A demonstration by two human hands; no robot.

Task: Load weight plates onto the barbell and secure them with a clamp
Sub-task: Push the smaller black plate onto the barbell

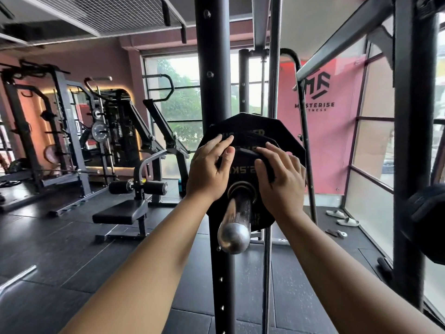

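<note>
The chrome barbell sleeve [237, 221] points toward me at centre frame. A small black plate marked 2.5KG [244, 162] sits on the sleeve, in front of a larger black plate [284, 131]. My left hand [209, 168] grips the small plate's left edge, with the thumb on its face. On the plate's right side, my right hand [280, 178] holds the edge, fingers curled over it. No clamp is visible.
A black rack upright [213, 68] stands just behind the plates. A bench machine [125, 210] sits on the floor at left, more racks behind it. A thick black post [413, 141] and another dark plate [426, 220] are at right. Slippers [342, 216] lie by the window.
</note>
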